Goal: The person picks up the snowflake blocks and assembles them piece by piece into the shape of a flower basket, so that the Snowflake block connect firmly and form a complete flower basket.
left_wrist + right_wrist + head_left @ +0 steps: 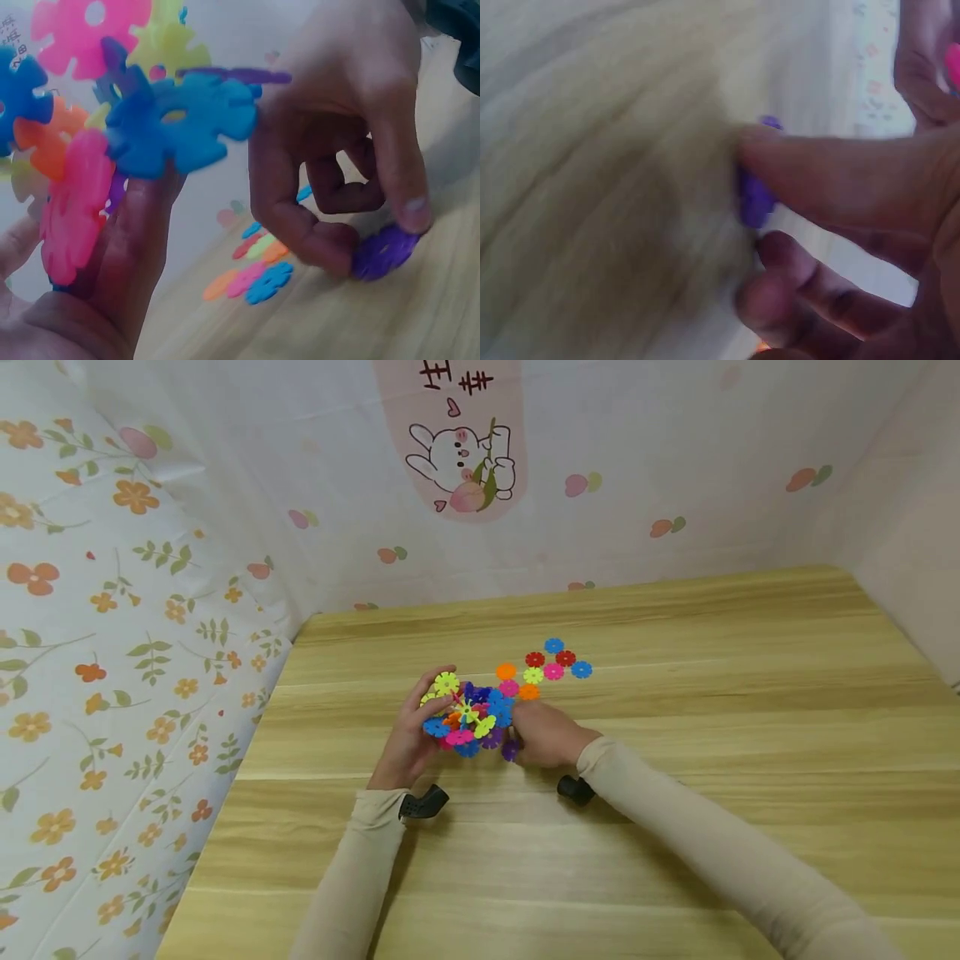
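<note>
My left hand (407, 743) holds a many-coloured cluster of interlocking notched plastic discs (467, 713), built from pink, blue, yellow, orange and purple pieces. In the left wrist view, a blue disc (180, 124) of the cluster stands out near the fingers, and a pink disc (75, 210) lies against the palm side. To the right of the cluster, my right hand (552, 735) pinches a single purple notched disc (384, 253) between thumb and finger. Seen from the right wrist, this purple disc (757, 201) is edge-on and blurred, partly covered by the thumb.
Several loose discs lie on the wooden table (712, 693) beyond my right hand, among them a blue disc (581, 669), a red disc (535, 659) and an orange disc (529, 692). A patterned cloth (112, 652) hangs at the left, and another covers the back.
</note>
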{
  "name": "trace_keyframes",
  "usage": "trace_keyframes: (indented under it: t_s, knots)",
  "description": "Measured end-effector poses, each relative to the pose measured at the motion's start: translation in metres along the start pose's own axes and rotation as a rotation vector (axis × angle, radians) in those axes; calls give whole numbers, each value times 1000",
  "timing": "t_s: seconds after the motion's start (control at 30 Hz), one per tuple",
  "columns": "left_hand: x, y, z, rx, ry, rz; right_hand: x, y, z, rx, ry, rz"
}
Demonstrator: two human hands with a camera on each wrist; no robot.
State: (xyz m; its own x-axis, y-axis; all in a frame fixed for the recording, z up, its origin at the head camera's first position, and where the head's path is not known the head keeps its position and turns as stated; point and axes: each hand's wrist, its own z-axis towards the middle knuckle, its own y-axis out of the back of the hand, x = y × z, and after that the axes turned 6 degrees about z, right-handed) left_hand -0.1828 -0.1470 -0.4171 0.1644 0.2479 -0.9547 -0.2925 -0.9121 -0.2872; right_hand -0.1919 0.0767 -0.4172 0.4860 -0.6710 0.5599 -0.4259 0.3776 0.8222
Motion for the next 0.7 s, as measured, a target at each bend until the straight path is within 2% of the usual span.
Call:
trace_keyframes:
  t_s: [0.1,0.23,0.33,0.43,0.53,0.7]
  knots:
    - [5,-5,3,39,-8,-3,-6,6,-7,49,-32,61]
    - [14,-14,6,66,-15,-16,-21,10,-20,48,-2,158]
    - [21,-21,8,86,-9,-29,-35,13,-31,0,22,224]
    - [28,-29,10,105,3,-22,-48,19,-42,-63,4,281]
    - [34,-36,13,112,13,38,-57,27,-52,-120,-43,380]
    - [42,-45,20,130,17,156,-59,42,-65,-209,-88,607]
